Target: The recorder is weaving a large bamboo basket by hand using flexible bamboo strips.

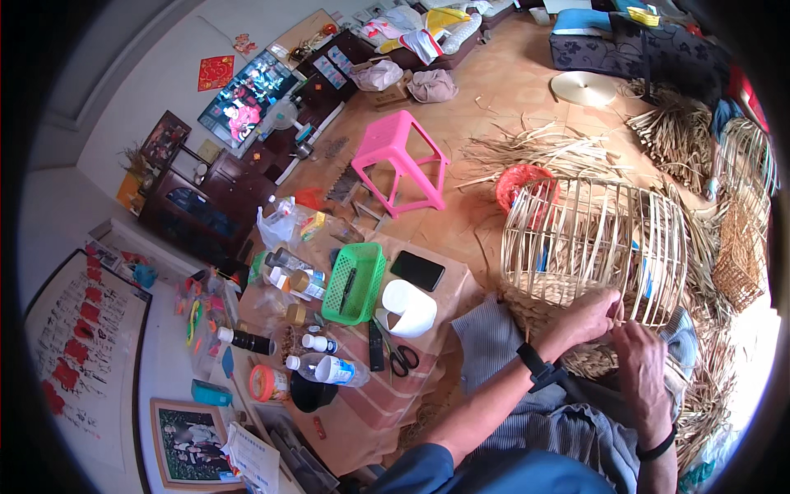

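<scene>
A round open-work bamboo cage frame (594, 247) rests on my lap, its slats running upright between hoops. My left hand (589, 314), with a black watch at the wrist, grips the frame's lower rim. My right hand (641, 356), a black band on its wrist, pinches a thin bamboo strip at the same rim, right beside the left hand. Woven straw lies under the frame on my striped trousers.
A low cloth-covered table (370, 387) at my left holds a green basket (355, 282), scissors (398, 356), a phone (417, 270), a white strip roll (409, 307) and bottles. A pink stool (399, 160) stands beyond. Bamboo strips (543, 148) and woven baskets (741, 247) lie on the floor.
</scene>
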A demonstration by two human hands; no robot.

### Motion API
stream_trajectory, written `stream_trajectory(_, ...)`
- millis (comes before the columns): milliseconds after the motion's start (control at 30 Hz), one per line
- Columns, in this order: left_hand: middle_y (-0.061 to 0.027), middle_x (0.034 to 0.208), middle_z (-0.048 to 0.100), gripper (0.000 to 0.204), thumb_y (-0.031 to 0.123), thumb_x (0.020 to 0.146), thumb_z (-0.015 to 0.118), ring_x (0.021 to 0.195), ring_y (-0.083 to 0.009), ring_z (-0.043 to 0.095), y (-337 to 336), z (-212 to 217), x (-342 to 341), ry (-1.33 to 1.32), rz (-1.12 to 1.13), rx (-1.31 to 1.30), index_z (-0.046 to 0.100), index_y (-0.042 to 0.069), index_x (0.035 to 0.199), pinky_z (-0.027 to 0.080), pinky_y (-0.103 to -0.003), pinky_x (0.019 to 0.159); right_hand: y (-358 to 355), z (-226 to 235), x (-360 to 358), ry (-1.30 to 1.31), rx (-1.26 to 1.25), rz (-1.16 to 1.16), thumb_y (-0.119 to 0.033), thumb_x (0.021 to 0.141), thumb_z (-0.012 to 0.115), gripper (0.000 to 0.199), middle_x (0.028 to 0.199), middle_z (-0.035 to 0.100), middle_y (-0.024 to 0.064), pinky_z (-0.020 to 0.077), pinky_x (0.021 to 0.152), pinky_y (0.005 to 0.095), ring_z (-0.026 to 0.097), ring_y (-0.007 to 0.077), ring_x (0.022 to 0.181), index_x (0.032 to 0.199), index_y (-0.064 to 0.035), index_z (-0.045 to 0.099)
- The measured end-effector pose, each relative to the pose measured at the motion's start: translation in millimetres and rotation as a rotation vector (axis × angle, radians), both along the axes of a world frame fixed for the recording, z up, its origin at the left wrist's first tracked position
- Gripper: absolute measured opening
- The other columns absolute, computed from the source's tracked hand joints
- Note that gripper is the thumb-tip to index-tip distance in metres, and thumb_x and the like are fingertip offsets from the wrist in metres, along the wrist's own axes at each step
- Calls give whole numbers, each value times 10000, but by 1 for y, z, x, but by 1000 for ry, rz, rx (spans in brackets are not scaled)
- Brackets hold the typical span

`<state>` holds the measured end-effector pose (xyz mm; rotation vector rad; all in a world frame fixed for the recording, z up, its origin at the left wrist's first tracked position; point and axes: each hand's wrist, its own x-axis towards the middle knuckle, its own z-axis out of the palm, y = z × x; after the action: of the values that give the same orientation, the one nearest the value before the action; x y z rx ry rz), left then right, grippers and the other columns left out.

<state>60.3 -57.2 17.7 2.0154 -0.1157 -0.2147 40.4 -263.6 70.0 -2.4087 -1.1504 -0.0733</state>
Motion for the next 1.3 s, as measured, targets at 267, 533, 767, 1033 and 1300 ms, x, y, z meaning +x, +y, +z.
stream_trajectory(267,-211,972,707,267,155,956,769,928,-364,711,7,-6,6,-85,-78,150,614,-17,1088,550,-474,844,-1,-36,21,-109,56,-250,-224,896,800,251,843,638,126,508,688,484,679,358,770,867,-58,614)
stream_trajectory(533,-191,984,712,378,241,906,853,929,-373,723,-1,5,-8,-99,19,152,636,23,1126,552,-485,809,-5,-59,18,86,52,-336,-246,1003,753,313,764,671,221,497,643,532,688,445,730,851,-34,581)
stream_trajectory(767,-190,936,737,241,188,910,821,905,-379,738,-14,-9,-13,-178,132,166,682,30,1028,571,-488,813,-11,-42,16,320,90,-245,-239,1062,706,278,806,667,290,501,694,569,667,515,799,956,-9,592)
stream_trajectory(1033,-202,922,758,118,66,873,725,931,-410,749,-35,-13,-13,-244,269,353,713,36,986,582,-518,840,-19,-37,22,387,98,-191,-289,1064,715,326,792,667,293,502,685,575,676,512,784,951,-8,592)
stream_trajectory(1300,-204,1069,793,294,188,933,707,1021,-387,764,-2,-5,8,-50,-89,260,774,54,1186,598,-477,916,-3,-57,16,54,26,-307,-286,1033,738,316,707,674,226,512,629,532,690,446,669,866,-46,618)
